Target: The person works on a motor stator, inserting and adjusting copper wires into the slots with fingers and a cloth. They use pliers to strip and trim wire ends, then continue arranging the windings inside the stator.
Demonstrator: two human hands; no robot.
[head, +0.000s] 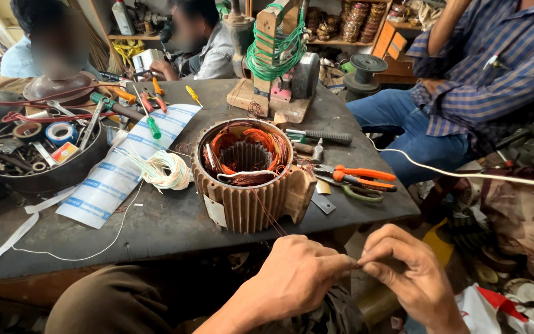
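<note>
A finned, round motor stator housing (242, 198) stands on the dark workbench (168, 229), with copper and orange windings (245, 151) inside it. Thin copper wires (266, 210) run from the windings down over the housing's front toward my hands. My left hand (298, 275) and my right hand (406, 269) meet just below the table's front edge, fingertips pinched together on the wire ends.
Orange-handled pliers (363, 175) and a grey-handled tool (326, 136) lie right of the stator. A bundle of pale string (165, 170) and white sheets (118, 173) lie to its left, beside a bowl of tools (38, 167). A wooden winding jig (276, 55) stands behind. Other people sit around.
</note>
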